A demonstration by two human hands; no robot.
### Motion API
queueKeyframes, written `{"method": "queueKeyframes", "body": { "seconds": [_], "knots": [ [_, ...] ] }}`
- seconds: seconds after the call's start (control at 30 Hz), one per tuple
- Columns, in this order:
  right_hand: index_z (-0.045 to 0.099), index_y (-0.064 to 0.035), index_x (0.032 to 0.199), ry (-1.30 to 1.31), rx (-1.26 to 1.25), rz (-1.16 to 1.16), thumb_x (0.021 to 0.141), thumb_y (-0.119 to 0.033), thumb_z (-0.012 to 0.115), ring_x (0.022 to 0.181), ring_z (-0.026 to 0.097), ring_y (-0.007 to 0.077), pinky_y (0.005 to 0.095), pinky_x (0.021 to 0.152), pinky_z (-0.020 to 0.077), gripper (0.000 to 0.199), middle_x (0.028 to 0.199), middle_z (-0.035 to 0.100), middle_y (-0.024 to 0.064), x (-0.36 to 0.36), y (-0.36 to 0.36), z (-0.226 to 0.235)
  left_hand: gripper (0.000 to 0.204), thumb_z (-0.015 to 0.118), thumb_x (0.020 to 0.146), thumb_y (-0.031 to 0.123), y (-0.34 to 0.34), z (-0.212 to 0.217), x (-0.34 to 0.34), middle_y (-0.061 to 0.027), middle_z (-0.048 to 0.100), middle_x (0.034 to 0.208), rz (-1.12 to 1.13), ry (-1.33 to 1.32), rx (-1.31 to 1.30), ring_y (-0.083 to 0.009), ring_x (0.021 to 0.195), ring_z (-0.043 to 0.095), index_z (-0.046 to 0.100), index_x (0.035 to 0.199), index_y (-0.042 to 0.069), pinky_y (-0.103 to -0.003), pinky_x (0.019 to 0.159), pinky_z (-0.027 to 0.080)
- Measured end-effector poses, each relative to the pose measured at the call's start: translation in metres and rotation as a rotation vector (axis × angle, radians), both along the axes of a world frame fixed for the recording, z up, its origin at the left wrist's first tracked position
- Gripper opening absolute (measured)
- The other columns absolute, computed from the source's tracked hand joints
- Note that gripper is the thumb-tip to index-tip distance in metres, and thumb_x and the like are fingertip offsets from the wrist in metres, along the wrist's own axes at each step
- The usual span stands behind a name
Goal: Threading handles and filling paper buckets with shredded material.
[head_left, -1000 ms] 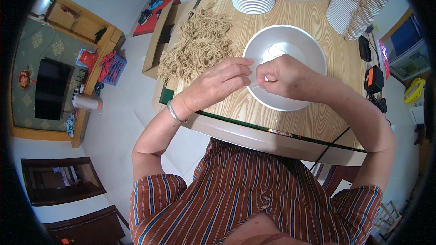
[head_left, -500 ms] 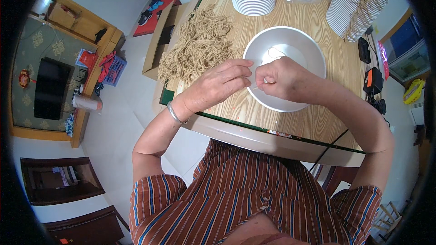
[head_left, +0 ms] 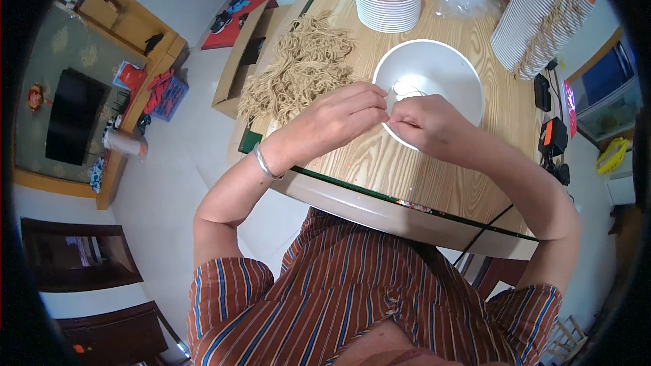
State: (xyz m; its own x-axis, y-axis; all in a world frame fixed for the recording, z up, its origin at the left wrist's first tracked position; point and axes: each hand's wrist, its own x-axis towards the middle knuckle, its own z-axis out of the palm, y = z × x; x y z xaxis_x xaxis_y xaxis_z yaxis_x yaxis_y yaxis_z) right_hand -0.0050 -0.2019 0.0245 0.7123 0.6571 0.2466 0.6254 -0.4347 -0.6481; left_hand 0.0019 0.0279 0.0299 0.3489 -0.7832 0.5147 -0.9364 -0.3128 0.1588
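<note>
left hand [head_left: 339, 118] + right hand [head_left: 424, 122]: fingertips pinched together on thin white string [head_left: 407, 88], meeting over near rim of round white plastic bowl [head_left: 430, 81] | string runs into bowl | heap of tan cord lengths [head_left: 302, 68] left of bowl | wooden surface [head_left: 413, 176] under bowl

Left hand [head_left: 336, 118] and right hand [head_left: 422, 122] have closed together, fingertips now meeting at the white bowl's [head_left: 456, 68] near rim.
</note>
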Motion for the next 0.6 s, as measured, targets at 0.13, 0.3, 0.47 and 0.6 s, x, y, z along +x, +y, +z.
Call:
{"method": "queueKeyframes", "body": {
  "seconds": [0.13,0.3,0.47,0.6],
  "knots": [
    [0.059,-0.0003,0.077,0.091,-0.021,-0.074,0.084,-0.018,0.066,0.068,0.062,0.0372,0.0447,0.064,0.0481,0.020,0.072,0.062,0.0187,-0.006,0.000,0.011,0.019,0.068,0.080,0.003,-0.001,0.004,0.005,-0.0115,0.062,0.102,-0.012,0.057,0.000,-0.0292,0.107,0.062,0.064,0.099,0.001,-0.038,0.087,0.053],
    [0.060,0.0001,0.079,-0.003,-0.099,-0.144,0.081,-0.018,0.068,0.067,0.061,0.0355,0.0432,0.063,0.0477,0.020,0.073,0.061,0.0180,-0.009,0.001,0.014,0.020,0.068,0.081,0.004,-0.005,0.002,0.011,-0.0124,0.062,0.102,-0.015,0.056,-0.031,-0.0307,0.105,0.062,0.063,0.100,0.001,-0.039,0.086,0.053],
    [0.061,0.0012,0.080,0.071,-0.023,-0.201,0.079,-0.015,0.069,0.065,0.060,0.0318,0.0405,0.061,0.0463,0.018,0.071,0.060,0.0176,-0.001,0.000,0.014,0.021,0.068,0.080,0.004,-0.018,-0.015,-0.001,-0.0140,0.059,0.103,0.246,0.037,-0.377,-0.0332,0.099,0.060,0.058,0.098,0.002,-0.040,0.081,0.051],
    [0.061,0.0026,0.079,0.082,-0.001,-0.160,0.077,-0.013,0.069,0.063,0.060,0.0310,0.0391,0.060,0.0458,0.018,0.070,0.060,0.0178,0.006,-0.003,0.014,0.015,0.066,0.086,0.009,-0.018,-0.040,-0.018,-0.0135,0.058,0.091,0.352,0.215,-0.458,-0.0322,0.086,0.059,0.057,0.096,0.004,-0.039,0.074,0.050]
  ]
}}
